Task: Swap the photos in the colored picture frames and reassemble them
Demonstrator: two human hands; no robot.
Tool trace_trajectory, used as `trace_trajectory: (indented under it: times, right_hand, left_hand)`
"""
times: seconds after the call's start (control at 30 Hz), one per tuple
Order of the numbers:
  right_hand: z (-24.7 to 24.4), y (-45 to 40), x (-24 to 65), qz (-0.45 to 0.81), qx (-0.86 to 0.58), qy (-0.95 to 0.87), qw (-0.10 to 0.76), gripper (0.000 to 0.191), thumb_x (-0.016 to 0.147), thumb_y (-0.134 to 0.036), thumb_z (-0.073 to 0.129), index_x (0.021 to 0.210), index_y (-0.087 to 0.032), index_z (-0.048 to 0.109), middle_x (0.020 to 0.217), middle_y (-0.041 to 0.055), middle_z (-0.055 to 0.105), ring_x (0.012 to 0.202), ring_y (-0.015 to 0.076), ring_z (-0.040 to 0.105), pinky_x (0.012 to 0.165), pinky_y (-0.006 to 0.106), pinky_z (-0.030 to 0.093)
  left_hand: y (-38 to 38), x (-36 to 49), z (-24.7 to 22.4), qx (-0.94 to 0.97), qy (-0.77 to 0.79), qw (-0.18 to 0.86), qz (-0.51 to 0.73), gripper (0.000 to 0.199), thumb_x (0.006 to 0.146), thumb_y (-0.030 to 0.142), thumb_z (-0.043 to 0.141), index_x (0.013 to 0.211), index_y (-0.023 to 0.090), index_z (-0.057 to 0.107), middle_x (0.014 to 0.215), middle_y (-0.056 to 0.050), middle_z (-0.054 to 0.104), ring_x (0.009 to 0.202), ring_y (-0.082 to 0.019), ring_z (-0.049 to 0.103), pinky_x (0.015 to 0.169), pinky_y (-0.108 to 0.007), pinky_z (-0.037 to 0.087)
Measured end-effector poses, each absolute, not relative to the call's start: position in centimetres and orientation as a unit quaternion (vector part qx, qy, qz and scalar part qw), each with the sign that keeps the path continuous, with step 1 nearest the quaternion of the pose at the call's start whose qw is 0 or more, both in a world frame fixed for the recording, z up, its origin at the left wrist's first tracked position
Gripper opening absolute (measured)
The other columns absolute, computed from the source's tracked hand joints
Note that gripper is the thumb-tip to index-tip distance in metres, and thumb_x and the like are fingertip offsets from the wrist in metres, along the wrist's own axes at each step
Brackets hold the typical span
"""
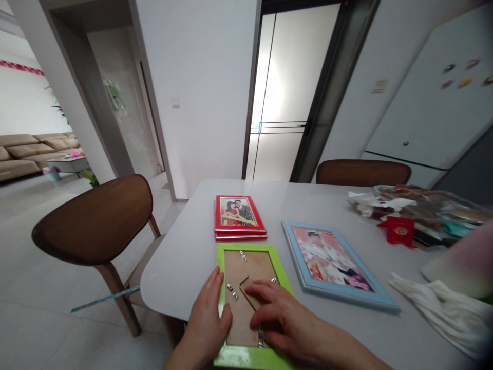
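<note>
A green picture frame [283, 272] lies face down on the table in front of me, its brown backing board [242, 329] showing. Small metal clips [232, 291] sit around the edge of the board. My left hand [208, 318] grips the frame's left side, thumb over the inner edge. On the right, my right hand [287, 318] rests on the board with bent fingers apart, its fingertips beside the stand leg [244, 282]. Its palm covers part of the board and the frame's lower right side.
Beyond the green frame, red picture frames [241, 234] lie stacked. A light blue picture frame [304, 277] with a photo is to the right. Farther right are a white cloth [442, 303], a red packet [400, 231] and plastic bags [442, 200]. Wooden chairs [96, 221] stand at the table [173, 272].
</note>
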State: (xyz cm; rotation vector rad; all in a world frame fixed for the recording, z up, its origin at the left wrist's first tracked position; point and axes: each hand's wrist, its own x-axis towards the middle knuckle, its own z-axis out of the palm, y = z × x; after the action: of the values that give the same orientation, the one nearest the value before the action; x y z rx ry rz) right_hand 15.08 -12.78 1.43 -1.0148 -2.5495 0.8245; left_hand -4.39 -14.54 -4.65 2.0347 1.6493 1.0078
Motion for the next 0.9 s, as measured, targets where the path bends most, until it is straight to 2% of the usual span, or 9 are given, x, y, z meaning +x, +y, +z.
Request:
trace_trajectory:
  times: [0.1, 0.4, 0.53, 0.63, 0.73, 0.9]
  right_hand:
    - [1.1, -13.4, 15.5, 0.282, -0.353, -0.883, 0.129, 0.023, 0.062, -0.013, 0.058, 0.076, -0.030, 0.067, 0.119, -0.0005, 0.047, 0.117, 0.0224, 0.030, 0.098, 0.041, 0.018]
    - [0.7, -13.4, 14.6, 0.250, -0.350, -0.885, 0.178, 0.007, 0.066, -0.019, 0.060, 0.068, -0.023, 0.066, 0.103, 0.0022, 0.054, 0.099, 0.0192, 0.043, 0.088, 0.035, 0.032]
    - [0.5, -12.4, 14.3, 0.261, -0.368, -0.863, 0.227, 0.016, 0.074, -0.021, 0.051, 0.085, -0.021, 0.062, 0.102, 0.0045, 0.054, 0.096, 0.0164, 0.046, 0.085, 0.030, 0.035]
    - [0.0, -9.9, 13.5, 0.187, -0.447, -0.839, 0.247, 0.027, 0.079, -0.021, 0.042, 0.101, -0.017, 0.057, 0.102, 0.0076, 0.054, 0.096, 0.0159, 0.046, 0.085, 0.027, 0.034]
    - [-0.8, -7.0, 12.3, 0.099, -0.518, -0.820, 0.222, 0.026, 0.079, -0.020, 0.040, 0.097, -0.015, 0.058, 0.092, 0.0082, 0.057, 0.089, 0.0178, 0.047, 0.080, 0.028, 0.035]
    - [-1.8, -5.2, 11.3, 0.067, -0.543, -0.809, 0.215, 0.022, 0.079, -0.022, 0.042, 0.090, -0.019, 0.061, 0.087, 0.0071, 0.055, 0.084, 0.0190, 0.045, 0.072, 0.029, 0.033]
  left_hand:
    - [-14.5, -4.4, -4.7, 0.724, 0.586, 0.154, 0.330, 0.054, 0.065, 0.008, 0.041, 0.119, 0.006, 0.040, 0.130, -0.015, 0.036, 0.119, -0.020, 0.034, 0.099, -0.038, 0.028]
    - [-14.4, -4.4, -4.8, 0.732, 0.582, 0.145, 0.323, 0.052, 0.067, 0.010, 0.041, 0.118, 0.004, 0.040, 0.129, -0.017, 0.038, 0.118, -0.021, 0.035, 0.098, -0.037, 0.030]
    - [-14.3, -4.5, -5.0, 0.731, 0.581, 0.144, 0.326, 0.054, 0.065, 0.009, 0.041, 0.119, 0.005, 0.040, 0.129, -0.016, 0.038, 0.119, -0.021, 0.035, 0.099, -0.037, 0.030]
    - [-14.3, -4.5, -5.0, 0.733, 0.580, 0.147, 0.323, 0.055, 0.065, 0.009, 0.041, 0.120, 0.004, 0.038, 0.130, -0.016, 0.037, 0.119, -0.021, 0.034, 0.099, -0.038, 0.029]
    - [-14.3, -4.6, -5.0, 0.731, 0.580, 0.150, 0.328, 0.054, 0.066, 0.009, 0.041, 0.120, 0.005, 0.039, 0.130, -0.016, 0.037, 0.119, -0.020, 0.034, 0.099, -0.038, 0.029]
    - [-14.4, -4.5, -5.0, 0.723, 0.583, 0.153, 0.339, 0.055, 0.064, 0.009, 0.043, 0.119, 0.005, 0.041, 0.129, -0.017, 0.037, 0.118, -0.022, 0.035, 0.099, -0.039, 0.029]
